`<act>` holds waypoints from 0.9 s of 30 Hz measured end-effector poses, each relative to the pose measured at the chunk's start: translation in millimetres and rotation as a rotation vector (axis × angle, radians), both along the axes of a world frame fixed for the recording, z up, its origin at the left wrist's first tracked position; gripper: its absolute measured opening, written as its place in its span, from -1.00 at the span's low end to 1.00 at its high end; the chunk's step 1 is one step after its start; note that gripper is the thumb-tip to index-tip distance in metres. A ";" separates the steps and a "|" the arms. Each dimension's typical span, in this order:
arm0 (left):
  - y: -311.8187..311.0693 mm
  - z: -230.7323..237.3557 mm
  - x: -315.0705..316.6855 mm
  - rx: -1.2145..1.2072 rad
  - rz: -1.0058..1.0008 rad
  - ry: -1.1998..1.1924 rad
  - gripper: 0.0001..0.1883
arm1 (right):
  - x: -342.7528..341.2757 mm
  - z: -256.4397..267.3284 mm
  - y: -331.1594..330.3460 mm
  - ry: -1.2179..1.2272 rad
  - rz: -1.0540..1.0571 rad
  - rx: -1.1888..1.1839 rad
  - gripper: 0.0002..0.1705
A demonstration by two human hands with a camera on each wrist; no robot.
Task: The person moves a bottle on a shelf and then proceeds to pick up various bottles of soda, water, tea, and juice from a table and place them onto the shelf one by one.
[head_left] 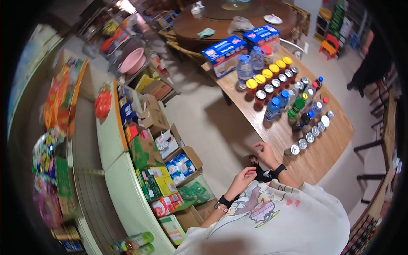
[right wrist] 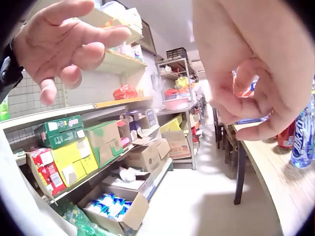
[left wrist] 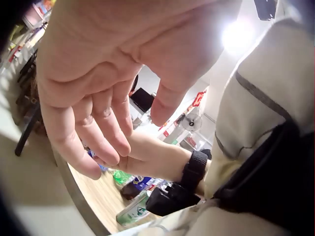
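Observation:
In the head view my left hand [head_left: 243, 182] hovers in front of my shirt with its fingers relaxed and nothing in them. Just beyond it, my right hand [head_left: 267, 155] hangs loosely curled by the wooden table's [head_left: 314, 165] near edge, also holding nothing. Closest to the right hand is a row of silver-topped cans [head_left: 310, 137]. Behind them stand a dark bottle with a blue cap [head_left: 304, 120], a green soda bottle [head_left: 296, 107] and blue-labelled drink bottles [head_left: 272, 109]. Farther back are rows of yellow-lidded jars [head_left: 263, 76] and cans with dark red sides.
Two large clear bottles [head_left: 245, 70] and blue boxes [head_left: 225, 54] stand at the table's far end. Along the left run shelves with cartons, including an open box of blue-and-white packs [head_left: 180, 167]. A round table [head_left: 187, 25] lies beyond; another person [head_left: 374, 63] stands at right.

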State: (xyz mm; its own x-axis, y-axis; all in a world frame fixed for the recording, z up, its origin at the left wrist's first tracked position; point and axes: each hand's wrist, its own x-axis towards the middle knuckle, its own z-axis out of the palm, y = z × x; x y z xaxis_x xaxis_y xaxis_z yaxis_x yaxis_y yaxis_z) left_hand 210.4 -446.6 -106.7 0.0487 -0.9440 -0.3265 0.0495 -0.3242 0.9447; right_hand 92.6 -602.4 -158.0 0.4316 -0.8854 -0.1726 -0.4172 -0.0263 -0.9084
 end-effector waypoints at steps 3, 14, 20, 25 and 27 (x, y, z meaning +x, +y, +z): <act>-34.6 -2.1 7.2 0.051 -0.061 -0.036 -0.65 | -2.7 -1.3 -32.6 -0.037 -0.061 0.019 -0.60; -194.0 -18.0 0.5 0.055 -0.158 -0.097 -0.41 | -11.7 -54.1 -113.3 -0.101 -0.407 0.082 -0.03; -288.0 -58.6 -12.2 -0.108 -0.103 -0.334 -0.14 | -5.6 -54.1 -138.6 -0.150 -0.475 -0.184 0.06; -327.2 -72.6 -14.8 -0.246 -0.076 -0.363 -0.11 | -1.3 -71.4 -147.4 -0.331 -0.528 0.005 -0.05; -332.4 -75.5 -9.9 -0.215 -0.109 -0.368 -0.14 | -0.7 -72.4 -146.5 -0.433 -0.547 0.105 -0.08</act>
State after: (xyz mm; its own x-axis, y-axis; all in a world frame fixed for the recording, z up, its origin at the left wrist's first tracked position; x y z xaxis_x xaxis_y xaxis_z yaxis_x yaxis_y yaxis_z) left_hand 200.5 -779.0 -182.1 0.0216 -0.9946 -0.1015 -0.3261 -0.1030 0.9397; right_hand 91.9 -748.9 -230.3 -0.0216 -0.9831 -0.1818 0.0543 0.1804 -0.9821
